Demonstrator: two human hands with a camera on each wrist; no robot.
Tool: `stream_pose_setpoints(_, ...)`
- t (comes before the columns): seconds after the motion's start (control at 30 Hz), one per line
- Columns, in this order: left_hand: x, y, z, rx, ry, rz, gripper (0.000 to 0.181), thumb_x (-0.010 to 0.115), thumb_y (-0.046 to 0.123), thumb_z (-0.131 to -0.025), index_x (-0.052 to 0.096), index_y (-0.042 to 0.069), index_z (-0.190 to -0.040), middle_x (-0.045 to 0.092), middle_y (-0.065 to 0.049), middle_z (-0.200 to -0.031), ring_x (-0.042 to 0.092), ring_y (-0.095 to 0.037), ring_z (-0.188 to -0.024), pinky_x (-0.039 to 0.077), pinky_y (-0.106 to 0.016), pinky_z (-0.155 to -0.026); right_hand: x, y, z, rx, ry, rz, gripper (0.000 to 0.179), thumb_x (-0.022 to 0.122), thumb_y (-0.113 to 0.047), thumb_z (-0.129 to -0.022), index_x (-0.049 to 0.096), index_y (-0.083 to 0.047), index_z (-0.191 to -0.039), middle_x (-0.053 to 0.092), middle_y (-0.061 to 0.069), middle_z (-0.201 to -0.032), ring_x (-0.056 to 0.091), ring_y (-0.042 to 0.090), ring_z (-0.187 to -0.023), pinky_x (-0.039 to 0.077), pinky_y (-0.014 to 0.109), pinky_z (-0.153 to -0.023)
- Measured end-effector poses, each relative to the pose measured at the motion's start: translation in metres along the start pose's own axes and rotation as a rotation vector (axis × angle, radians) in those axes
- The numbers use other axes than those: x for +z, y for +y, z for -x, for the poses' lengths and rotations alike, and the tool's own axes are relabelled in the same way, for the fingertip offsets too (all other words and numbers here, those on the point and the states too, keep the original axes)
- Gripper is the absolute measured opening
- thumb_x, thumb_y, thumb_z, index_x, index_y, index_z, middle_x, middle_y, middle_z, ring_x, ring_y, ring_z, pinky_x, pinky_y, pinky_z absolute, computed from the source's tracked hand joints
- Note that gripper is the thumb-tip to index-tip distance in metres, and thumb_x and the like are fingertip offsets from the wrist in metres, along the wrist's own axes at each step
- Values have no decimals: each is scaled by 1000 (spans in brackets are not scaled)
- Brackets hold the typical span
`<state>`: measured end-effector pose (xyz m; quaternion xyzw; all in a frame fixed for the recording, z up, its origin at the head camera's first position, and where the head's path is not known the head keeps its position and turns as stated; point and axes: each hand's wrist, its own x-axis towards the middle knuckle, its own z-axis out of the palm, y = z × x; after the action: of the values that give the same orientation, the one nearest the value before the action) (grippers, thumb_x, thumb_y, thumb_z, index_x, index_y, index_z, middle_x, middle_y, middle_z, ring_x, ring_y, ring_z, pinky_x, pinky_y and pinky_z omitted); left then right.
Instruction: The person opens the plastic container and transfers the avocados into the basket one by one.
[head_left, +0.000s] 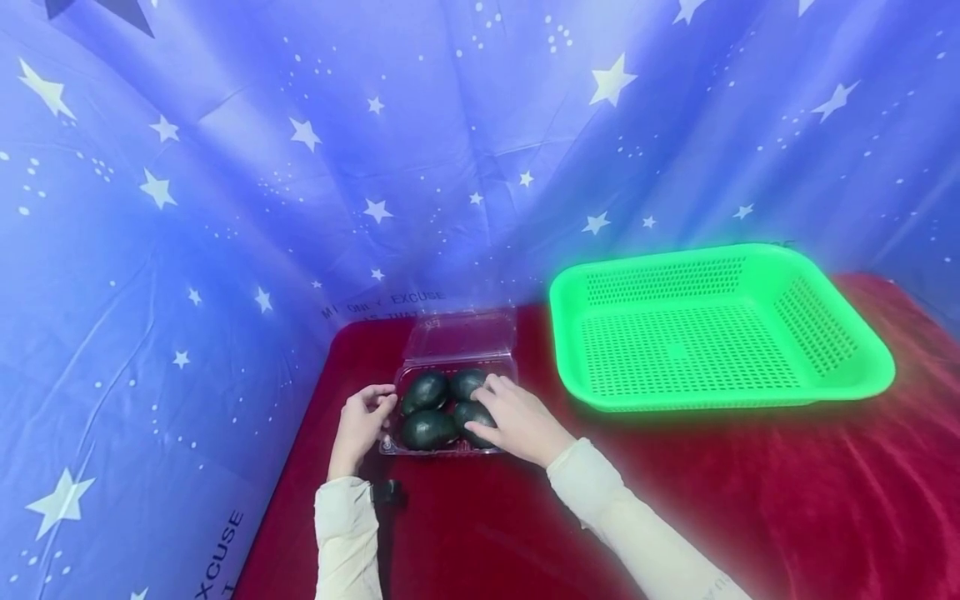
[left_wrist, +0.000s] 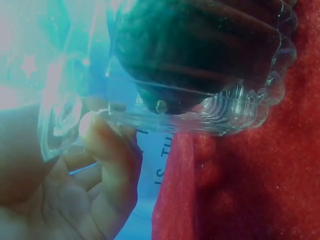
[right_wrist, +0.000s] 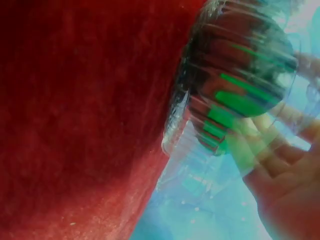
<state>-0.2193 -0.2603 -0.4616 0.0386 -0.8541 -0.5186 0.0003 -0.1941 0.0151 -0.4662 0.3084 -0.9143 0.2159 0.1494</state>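
Note:
A clear plastic clamshell box [head_left: 451,452] holds several dark green, glossy avocados [head_left: 429,430], with its lid [head_left: 461,335] raised at the back. At the box's left rim, my left hand [head_left: 363,425] pinches the edge between thumb and fingers. The left wrist view shows that thumb [left_wrist: 107,137] at the box's clear corner, beside an avocado [left_wrist: 185,55]. My right hand [head_left: 525,421] reaches in from the right and grips the front right avocado [head_left: 470,414], thumb on its near side and fingers over its far side. Through the clear wall, the right wrist view shows an avocado [right_wrist: 240,65] beside the fingers.
To the right of the box stands a bright green perforated plastic basket [head_left: 873,367]. Red velvety cloth [head_left: 480,533] covers the table. A blue star-printed curtain [head_left: 420,150] hangs behind and along the left side.

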Motion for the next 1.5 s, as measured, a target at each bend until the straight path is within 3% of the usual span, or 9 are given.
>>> stream_pose_setpoints(0.33,2,-5,2,2,19,-30,24,65,11,-96,67,-1,-117,60,-8,-82,53,-11,-56,51,-25,-42,4,-13,1,3,-103,110,59,79,-51,-79,66,-6,-114,55,8,-99,64,20,-83,62,33,-73)
stream_pose_setpoints(0.7,2,-3,-3,35,27,-35,23,66,13,-95,68,2,-115,63,-11,-83,54,-15,-56,52,-29,-42,-3,-19,-8,16,-115,118,51,83,-43,-78,66,-6,-109,59,11,-98,67,25,-79,62,37,-71)
stream_pose_setpoints(1.0,1,2,-4,38,32,-26,23,66,11,-95,68,1,-115,64,-13,-84,54,-14,-57,52,-27,-42,-7,-23,-14,43,-158,151,55,83,-46,-76,66,-6,-109,59,12,-99,68,25,-78,62,38,-67)
stream_pose_setpoints(1.5,1,0,0,35,31,-50,23,65,11,-95,68,0,-115,64,-15,-85,55,-13,-57,53,-28,-43,-11,-18,-8,-8,-74,39,49,82,-44,-77,69,-10,-110,58,6,-100,67,23,-78,60,36,-65)
